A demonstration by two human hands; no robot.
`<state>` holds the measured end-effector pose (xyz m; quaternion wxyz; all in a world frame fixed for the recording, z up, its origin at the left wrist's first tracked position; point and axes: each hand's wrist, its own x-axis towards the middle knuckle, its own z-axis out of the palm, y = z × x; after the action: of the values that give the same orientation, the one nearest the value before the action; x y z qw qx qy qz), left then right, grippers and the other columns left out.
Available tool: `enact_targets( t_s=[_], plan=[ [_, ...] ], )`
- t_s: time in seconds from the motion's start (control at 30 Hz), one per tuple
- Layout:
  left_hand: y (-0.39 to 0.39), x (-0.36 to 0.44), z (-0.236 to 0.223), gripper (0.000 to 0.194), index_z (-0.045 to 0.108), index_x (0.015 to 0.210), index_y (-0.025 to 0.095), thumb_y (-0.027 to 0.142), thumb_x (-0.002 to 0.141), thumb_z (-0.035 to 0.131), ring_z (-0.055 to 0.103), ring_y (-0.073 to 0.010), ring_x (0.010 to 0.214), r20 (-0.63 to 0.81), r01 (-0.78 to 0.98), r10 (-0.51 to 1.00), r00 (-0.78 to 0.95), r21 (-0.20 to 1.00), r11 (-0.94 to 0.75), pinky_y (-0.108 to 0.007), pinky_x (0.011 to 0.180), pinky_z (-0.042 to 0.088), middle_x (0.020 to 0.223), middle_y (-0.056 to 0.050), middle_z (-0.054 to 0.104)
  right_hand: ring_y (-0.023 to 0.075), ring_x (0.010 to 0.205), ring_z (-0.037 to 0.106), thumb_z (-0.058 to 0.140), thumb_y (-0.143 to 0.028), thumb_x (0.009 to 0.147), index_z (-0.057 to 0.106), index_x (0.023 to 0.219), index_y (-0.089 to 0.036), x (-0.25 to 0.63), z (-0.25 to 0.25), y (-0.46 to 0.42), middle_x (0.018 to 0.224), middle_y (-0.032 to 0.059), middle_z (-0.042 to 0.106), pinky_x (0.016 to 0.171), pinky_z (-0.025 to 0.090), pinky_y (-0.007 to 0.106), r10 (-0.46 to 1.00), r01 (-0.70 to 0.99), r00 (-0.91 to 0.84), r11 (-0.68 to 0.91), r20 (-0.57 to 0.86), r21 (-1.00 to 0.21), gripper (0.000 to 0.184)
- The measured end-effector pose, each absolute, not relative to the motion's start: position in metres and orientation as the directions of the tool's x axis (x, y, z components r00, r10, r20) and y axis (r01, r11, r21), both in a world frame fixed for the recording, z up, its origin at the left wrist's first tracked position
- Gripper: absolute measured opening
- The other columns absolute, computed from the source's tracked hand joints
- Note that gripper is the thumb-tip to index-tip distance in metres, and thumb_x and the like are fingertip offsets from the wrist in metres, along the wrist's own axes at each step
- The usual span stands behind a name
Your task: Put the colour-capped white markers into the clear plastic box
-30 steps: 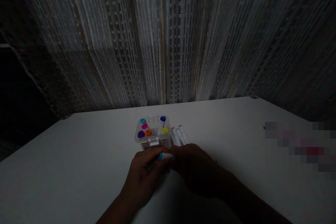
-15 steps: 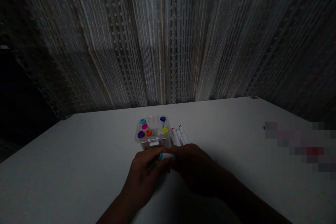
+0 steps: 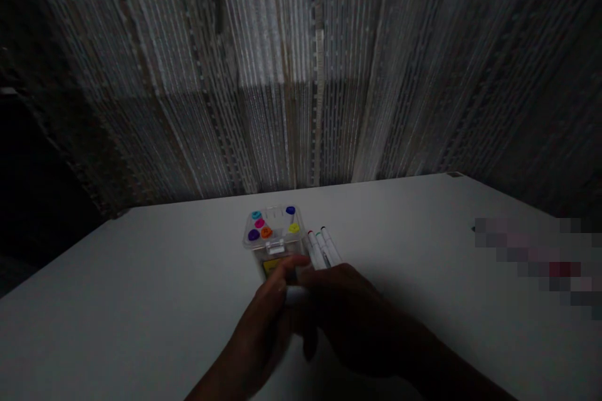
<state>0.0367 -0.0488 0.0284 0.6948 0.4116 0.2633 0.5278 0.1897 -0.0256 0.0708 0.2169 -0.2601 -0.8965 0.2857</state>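
Note:
Both my hands meet over a white marker [image 3: 296,294] just in front of a clear plastic box [image 3: 274,239]. My left hand [image 3: 268,326] pinches the marker's left end with thumb and fingers. My right hand [image 3: 350,316] closes around its right part. The box holds several markers standing upright, with blue, pink, purple, orange and yellow caps showing. Three more white markers [image 3: 323,247] lie side by side on the white table [image 3: 141,301], right of the box and just beyond my right hand.
A striped curtain [image 3: 301,75] hangs close behind the table's far edge. A blurred-out patch [image 3: 536,263] lies on the table at the far right. The scene is very dim.
My hands have lifted slightly and drawn closer together on the marker. Its blue cap, visible earlier between the hands, is now covered by my left fingers.

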Motion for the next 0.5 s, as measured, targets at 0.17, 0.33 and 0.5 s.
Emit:
enact_targets(
  t_s=[0.17,0.33,0.5],
  plan=[
    [-0.052,0.040,0.019,0.045,0.066,0.078,0.015,0.058,0.070,0.057,0.055,-0.0111,0.046,-0.022,-0.505,0.981,0.191,0.855,0.118,-0.020,0.043,0.044,0.055,-0.002,0.060,0.0140,0.076,0.060,0.059,-0.016,0.075,0.058,0.095,-0.016,0.186,0.073,-0.030,0.086,0.0056,0.066,0.067,0.045,0.026,0.643,0.467,-0.741,0.701,0.194,-0.539,0.020],
    [-0.054,0.045,0.023,0.045,0.066,0.066,0.015,0.059,0.068,0.059,0.055,-0.0129,0.043,0.010,-0.514,0.984,0.176,0.854,0.083,-0.021,0.039,0.041,0.050,-0.002,0.062,0.0150,0.080,0.059,0.060,-0.014,0.073,0.057,0.100,-0.015,0.183,0.078,-0.032,0.091,0.0069,0.065,0.067,0.043,0.025,0.632,0.488,-0.758,0.712,0.159,-0.505,0.027],
    [-0.054,0.048,0.029,0.038,0.065,0.065,0.014,0.052,0.066,0.065,0.049,-0.0097,0.035,0.044,-0.632,0.950,0.310,0.756,0.172,-0.017,0.034,0.034,0.044,0.001,0.058,0.0159,0.085,0.058,0.059,-0.016,0.075,0.057,0.099,-0.016,0.184,0.078,-0.035,0.093,0.0073,0.064,0.070,0.043,0.027,0.620,0.493,-0.765,0.737,0.173,-0.462,0.024]
  ],
)
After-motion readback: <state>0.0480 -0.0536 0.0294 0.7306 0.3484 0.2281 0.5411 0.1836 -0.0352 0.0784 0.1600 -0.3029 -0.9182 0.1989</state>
